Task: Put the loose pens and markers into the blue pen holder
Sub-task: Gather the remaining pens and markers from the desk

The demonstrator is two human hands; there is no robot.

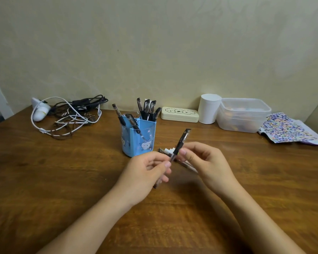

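The blue pen holder (139, 137) stands in the middle of the wooden table with several black pens (147, 109) upright in it. Just in front of it, both hands hold one black pen (181, 142) tilted with its cap up and to the right. My left hand (147, 173) grips the lower barrel. My right hand (204, 162) pinches the pen near its grip. Behind the hands, a small bunch of loose pens and white markers (168, 151) lies on the table, partly hidden by my right hand.
A tangle of black and white cables (70, 116) lies at the back left. At the back right are a cream case (179, 114), a white cup (208, 109), a clear plastic box (244, 114) and a patterned sheet (288, 129).
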